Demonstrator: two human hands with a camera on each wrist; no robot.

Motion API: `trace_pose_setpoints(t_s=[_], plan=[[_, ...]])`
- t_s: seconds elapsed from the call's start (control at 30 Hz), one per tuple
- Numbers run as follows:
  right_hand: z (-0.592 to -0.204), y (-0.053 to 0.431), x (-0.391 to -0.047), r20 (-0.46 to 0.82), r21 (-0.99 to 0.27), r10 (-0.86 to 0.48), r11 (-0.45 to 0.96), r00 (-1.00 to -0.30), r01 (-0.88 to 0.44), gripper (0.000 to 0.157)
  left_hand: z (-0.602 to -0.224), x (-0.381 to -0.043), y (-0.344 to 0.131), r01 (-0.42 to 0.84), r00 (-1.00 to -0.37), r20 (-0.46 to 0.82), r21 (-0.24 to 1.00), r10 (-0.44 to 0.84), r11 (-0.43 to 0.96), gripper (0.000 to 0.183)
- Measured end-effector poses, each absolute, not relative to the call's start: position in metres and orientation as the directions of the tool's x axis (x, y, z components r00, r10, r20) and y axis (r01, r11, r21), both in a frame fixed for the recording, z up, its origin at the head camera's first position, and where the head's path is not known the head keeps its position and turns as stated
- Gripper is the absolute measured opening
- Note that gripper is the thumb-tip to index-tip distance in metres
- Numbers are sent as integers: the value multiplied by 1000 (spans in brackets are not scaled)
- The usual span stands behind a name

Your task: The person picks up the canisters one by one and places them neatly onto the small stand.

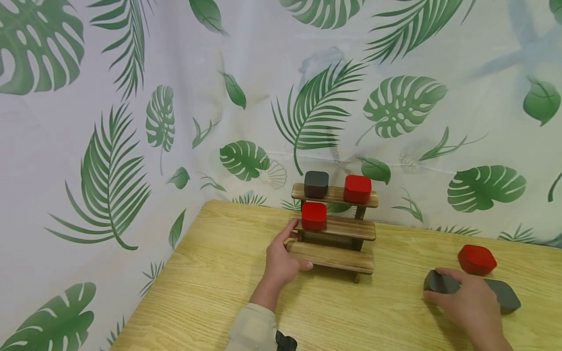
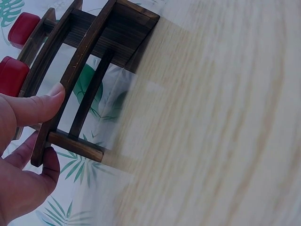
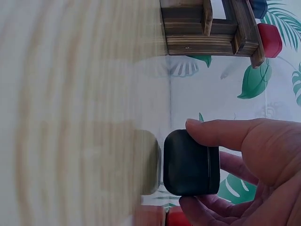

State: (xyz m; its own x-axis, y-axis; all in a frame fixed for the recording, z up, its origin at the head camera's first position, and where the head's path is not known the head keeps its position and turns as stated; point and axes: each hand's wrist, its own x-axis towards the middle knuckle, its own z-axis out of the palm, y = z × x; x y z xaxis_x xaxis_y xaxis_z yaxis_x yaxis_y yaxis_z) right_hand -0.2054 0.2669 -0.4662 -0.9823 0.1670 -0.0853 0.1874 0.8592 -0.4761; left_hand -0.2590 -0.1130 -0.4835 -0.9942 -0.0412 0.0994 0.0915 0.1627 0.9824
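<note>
A three-step wooden shelf (image 1: pixel 333 256) stands against the patterned backdrop. At its left end my left hand (image 1: pixel 281 261) grips the lowest board, thumb (image 2: pixel 49 101) over one side and fingers curled round the other. A dark grey rounded box (image 1: pixel 316 184) and a red box (image 1: pixel 357 189) sit on the top step. Another red box (image 1: pixel 313 216) rests at the left of the middle step. To the right of the shelf, my right hand (image 1: pixel 471 300) pinches a dark grey box (image 3: pixel 188 162) between thumb and fingers, just off the table.
Beyond the right hand a red box (image 1: pixel 477 259) lies on the wooden table (image 1: pixel 197 273). One more dark grey box (image 1: pixel 505 295) is partly hidden behind that hand. A leaf-print cloth (image 1: pixel 246 112) hangs along the back and left sides.
</note>
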Motion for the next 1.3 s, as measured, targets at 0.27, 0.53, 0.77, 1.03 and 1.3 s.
trace_pose_setpoints(t_s=[0.27,0.53,0.77,1.03,1.3], plan=[[-465,259,-206,9,-496,171,856,-985,144,84,-484,-259,-114,93,-995,99,983,-34,161,111],[-465,250,-209,124,-497,139,866,-982,60,77,-486,-260,-113,95,-994,102,982,-35,162,112],[-458,236,-213,172,-521,149,853,-974,39,71,-486,-260,-114,90,-995,98,982,-37,165,112],[-451,221,-216,257,-508,132,861,-957,-18,65,-485,-260,-113,83,-995,90,983,-33,164,113],[-444,211,-218,248,-548,142,836,-958,-18,69,-485,-260,-114,82,-996,88,983,-32,165,112]])
